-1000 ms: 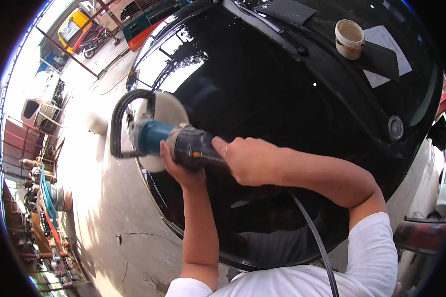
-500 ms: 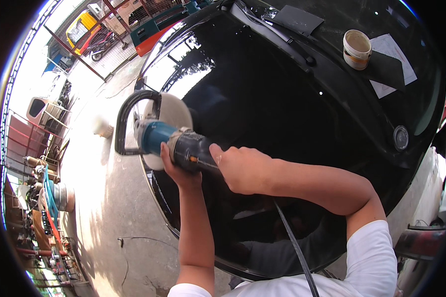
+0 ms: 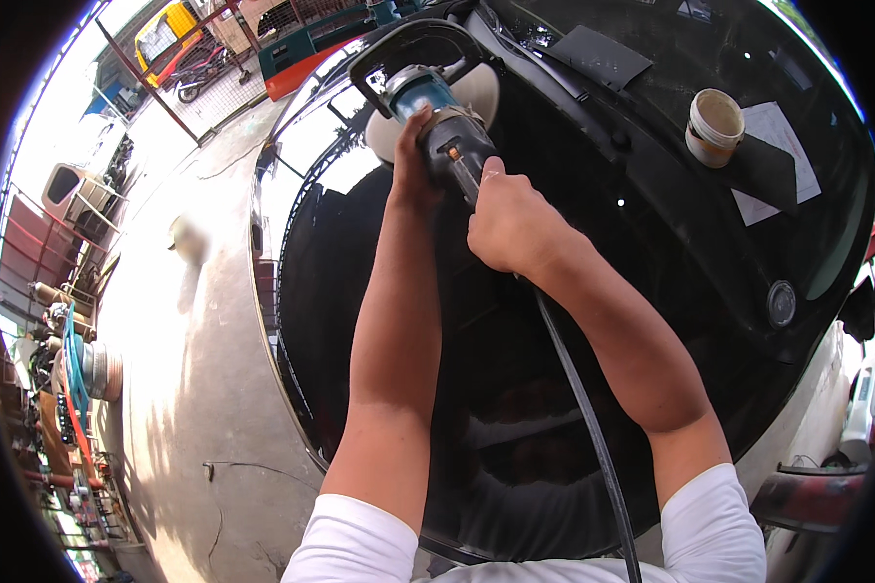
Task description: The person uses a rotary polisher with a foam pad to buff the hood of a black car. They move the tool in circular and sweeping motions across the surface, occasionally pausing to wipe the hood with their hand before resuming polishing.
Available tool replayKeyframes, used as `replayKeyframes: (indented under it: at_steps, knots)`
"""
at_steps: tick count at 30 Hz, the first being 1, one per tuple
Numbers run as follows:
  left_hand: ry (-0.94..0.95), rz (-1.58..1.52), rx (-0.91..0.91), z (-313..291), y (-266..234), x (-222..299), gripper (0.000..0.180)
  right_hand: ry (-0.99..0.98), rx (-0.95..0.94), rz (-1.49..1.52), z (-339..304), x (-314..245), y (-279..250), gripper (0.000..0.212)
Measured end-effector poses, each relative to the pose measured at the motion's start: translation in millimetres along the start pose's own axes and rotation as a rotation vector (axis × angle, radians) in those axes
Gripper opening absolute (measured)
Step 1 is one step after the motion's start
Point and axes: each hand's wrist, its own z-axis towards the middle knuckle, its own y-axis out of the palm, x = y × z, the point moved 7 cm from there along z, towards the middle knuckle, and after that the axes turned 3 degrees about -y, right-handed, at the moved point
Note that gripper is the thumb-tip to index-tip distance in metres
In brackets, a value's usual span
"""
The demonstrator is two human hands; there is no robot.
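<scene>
Over the glossy black car hood [image 3: 593,321], which fills most of the head view, both bare forearms reach up from the lower edge toward a handheld polisher [image 3: 436,107] near the hood's far left corner. That machine has a teal-blue body, a dark grey rear grip, a black loop handle [image 3: 408,44] arching over its front, and a round white pad [image 3: 472,97] that lies flat against the paint. Nearer the front of the tool, the left hand [image 3: 410,160] grips the body from the left side, its fingers closed around the housing just behind the blue part. Behind it, the right hand [image 3: 510,219] has its fingers wrapped tightly around the dark rear grip, knuckles up. A black power cord [image 3: 583,408] runs out from under the right hand, trails down across the hood between the two forearms and leaves the picture at the bottom edge beside the white sleeves. Well apart from the polisher, on the right and toward the windscreen end, a small white tub [image 3: 715,124] stands upright and open on a dark sheet [image 3: 768,170], with a pale sheet of paper [image 3: 778,160] lying under and beside it. Another dark rectangular sheet [image 3: 598,56] lies farther up, near the base of the windscreen. Left of the car, the sunlit concrete floor [image 3: 185,369] stretches away toward a yellow vehicle [image 3: 170,29] and assorted clutter along the edge.
</scene>
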Motion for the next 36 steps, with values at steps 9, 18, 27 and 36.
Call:
replayKeyframes:
  at_steps: [9, 18, 27, 36]
  knots:
    - [0.04, 0.029, 0.063, 8, -29, 27, 0.048, -0.044, -0.002, 0.017, 31, -16, 17, 0.053]
    - [0.236, 0.085, 0.273, -94, -132, 106, 0.056, -0.34, -0.175, 0.001, 55, -96, 89, 0.054]
    - [0.368, 0.11, 0.358, -150, -118, 91, 0.06, -0.479, -0.267, -0.095, 29, -88, 88, 0.056]
    - [0.308, 0.067, 0.292, -73, -85, 67, 0.05, -0.348, -0.144, -0.135, 49, -46, 48, 0.053]
